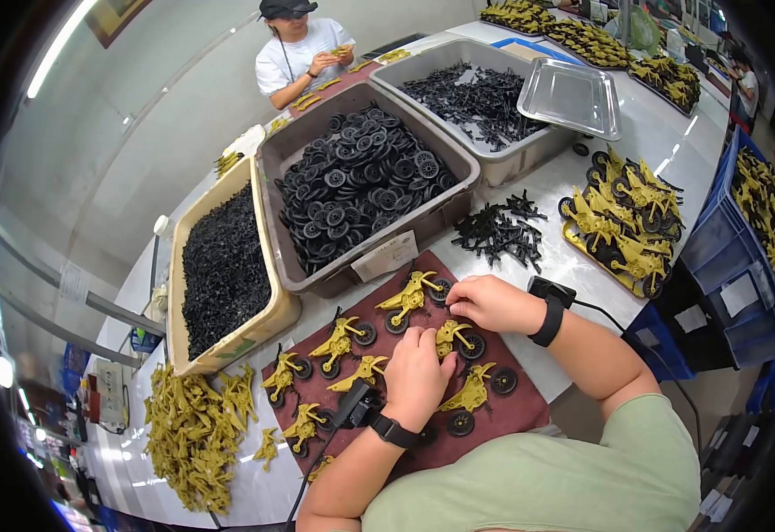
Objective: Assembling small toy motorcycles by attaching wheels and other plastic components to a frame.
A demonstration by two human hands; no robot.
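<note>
On a dark red mat [516, 403] lie several yellow toy motorcycle bodies, most with black spoked wheels beside or on them. My left hand [418, 377] bends its fingers and thumb around the rear of one yellow toy motorcycle body [449, 335]; a black wheel [472, 346] is at its front. Just beyond it, my right hand [489, 303] has thumb and fingers pinched together; what is between them is too small to make out. Another yellow body [409, 297] lies past my hands, and one [473, 387] lies nearer to me, with wheels [461, 423] next to it.
Behind the mat stand a brown-grey tub of wheels [472, 182], a cream tub of small black parts [285, 310] and a grey tub [529, 146] under a clear lid [574, 93]. Yellow bodies [192, 434] heap at left; finished-looking motorcycles [627, 222] fill a tray at right. A co-worker [303, 58] sits opposite.
</note>
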